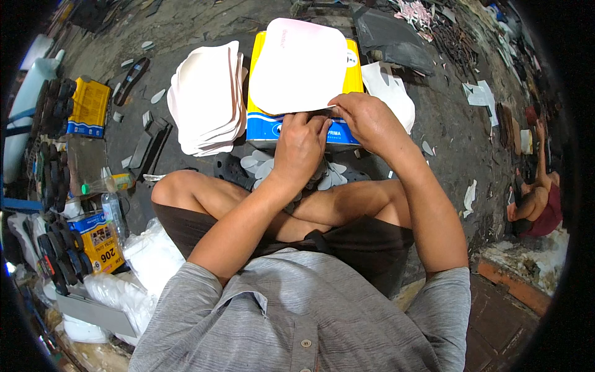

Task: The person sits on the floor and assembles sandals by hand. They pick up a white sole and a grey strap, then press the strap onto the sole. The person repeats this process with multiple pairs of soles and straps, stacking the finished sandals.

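Note:
A pale pinkish-white sheet (304, 65) with rounded corners lies over a yellow and blue tin (255, 124) in front of my crossed legs. My right hand (370, 122) pinches the sheet's near right corner between thumb and fingers. Close beside it, my left hand (297, 147) is curled at the sheet's near edge, in front of the tin; what its fingers hold, if anything, is hidden. Left of the tin stands a stack of similar white sheets (204, 96). Several small grey-white oval pieces (334, 176) lie below my hands, beside a dark clog (232, 170).
More white sheet material (393, 93) lies right of the tin. Scraps and a shoe sole (131, 80) litter the dark floor. At left are another yellow tin (88, 106), plastic bottles (113, 211) and white bags (152, 254). Another person (539, 201) sits at far right.

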`<control>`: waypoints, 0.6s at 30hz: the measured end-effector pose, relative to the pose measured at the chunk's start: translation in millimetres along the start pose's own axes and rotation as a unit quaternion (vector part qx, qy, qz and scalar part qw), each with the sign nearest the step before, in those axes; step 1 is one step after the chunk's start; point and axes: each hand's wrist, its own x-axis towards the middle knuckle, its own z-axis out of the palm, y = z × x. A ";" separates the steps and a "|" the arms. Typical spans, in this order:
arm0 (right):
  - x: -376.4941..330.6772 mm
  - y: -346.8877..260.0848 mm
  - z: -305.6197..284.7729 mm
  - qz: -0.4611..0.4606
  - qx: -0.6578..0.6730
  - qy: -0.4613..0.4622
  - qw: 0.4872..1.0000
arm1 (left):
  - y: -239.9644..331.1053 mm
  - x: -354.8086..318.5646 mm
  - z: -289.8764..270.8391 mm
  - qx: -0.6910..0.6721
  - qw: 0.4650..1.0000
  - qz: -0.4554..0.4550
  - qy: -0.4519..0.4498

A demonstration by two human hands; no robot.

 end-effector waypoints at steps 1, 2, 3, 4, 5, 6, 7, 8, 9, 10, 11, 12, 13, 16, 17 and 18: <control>0.1 -0.2 -0.3 0.003 0.000 0.000 1.000 | -0.1 -0.3 0.3 -0.003 1.000 0.001 0.000; 0.4 -0.1 -0.5 0.004 0.000 -0.001 1.000 | -0.4 -0.4 0.6 -0.005 1.000 0.001 0.000; 0.6 0.2 -0.2 0.006 0.000 -0.002 1.000 | -0.7 -0.4 0.9 -0.007 1.000 0.001 0.001; 0.7 0.8 0.4 0.007 0.000 -0.004 1.000 | -1.1 -0.2 1.0 -0.005 1.000 0.002 -0.002; 0.7 1.7 1.4 0.005 0.003 -0.004 1.000 | -1.3 -0.2 0.8 -0.004 1.000 0.003 -0.005; 0.4 2.9 3.0 0.002 0.006 -0.005 1.000 | -1.3 -0.5 0.3 -0.002 1.000 0.004 -0.008; -0.1 4.1 4.9 -0.001 0.009 -0.003 1.000 | -0.7 -1.2 -0.8 0.004 1.000 0.010 -0.011; -1.0 5.4 7.2 -0.008 0.014 0.000 1.000 | 0.4 -2.5 -2.4 0.010 1.000 0.016 -0.014; -2.2 6.6 9.8 -0.016 0.019 0.007 1.000 | 2.0 -4.3 -4.2 0.016 0.999 0.023 -0.017; -3.9 7.5 12.4 -0.022 0.023 0.009 0.999 | 4.3 -7.3 -6.5 0.028 0.999 0.024 -0.018; -5.6 8.3 14.9 -0.021 0.026 0.011 0.999 | 6.7 -10.5 -9.0 0.041 0.999 0.025 -0.020; -7.6 8.7 17.3 -0.018 0.028 0.010 0.999 | 9.4 -14.2 -11.2 0.054 0.998 0.027 -0.022; -9.4 8.7 19.5 -0.014 0.029 0.011 0.999 | 11.8 -17.9 -13.0 0.073 0.997 0.016 -0.025; -13.4 6.9 24.6 -0.016 0.017 0.011 1.000 | 14.7 -25.1 -15.4 0.118 0.993 -0.002 -0.030; -14.3 5.6 25.5 -0.011 0.010 0.010 1.000 | 14.7 -26.4 -15.5 0.123 0.992 0.001 -0.029; -14.9 4.3 26.1 -0.008 0.003 0.008 1.000 | 14.5 -27.1 -15.3 0.127 0.992 0.002 -0.027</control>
